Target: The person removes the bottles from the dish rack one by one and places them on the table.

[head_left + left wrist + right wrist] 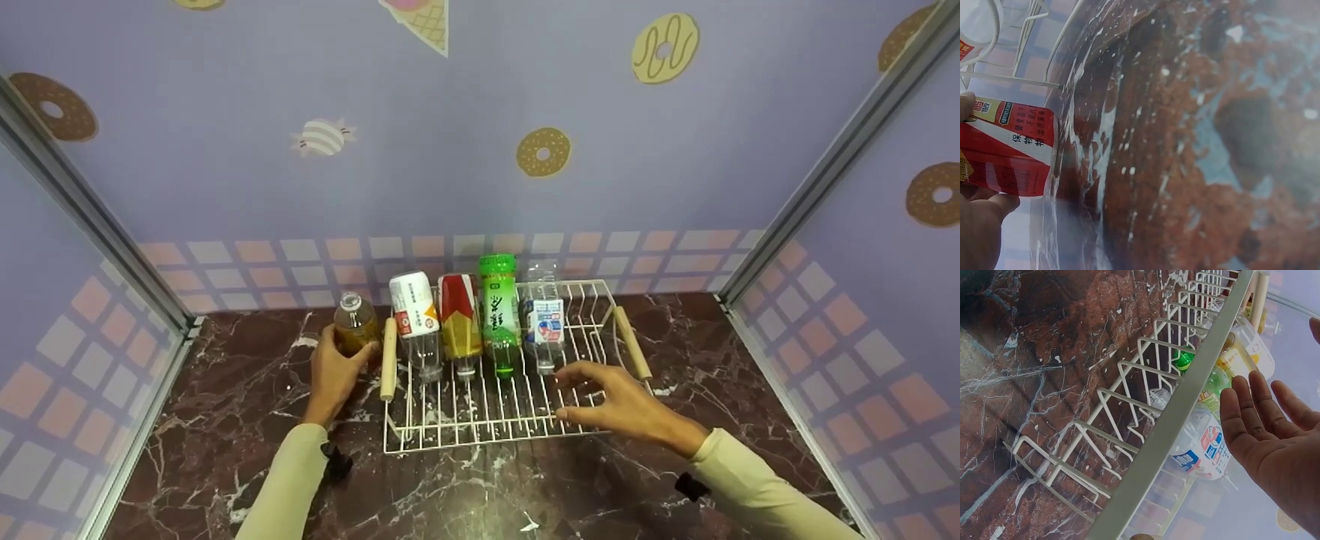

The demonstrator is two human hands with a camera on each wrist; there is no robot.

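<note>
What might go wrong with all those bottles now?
The bottle gripped by the left hand might bump the wooden handle close beside it. The right hand is near the neck-down clear bottle, so a careless move might knock that one askew.

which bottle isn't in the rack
The bottle in the left hand, neck up beside the rack; the other four sit neck-down in it.
</note>
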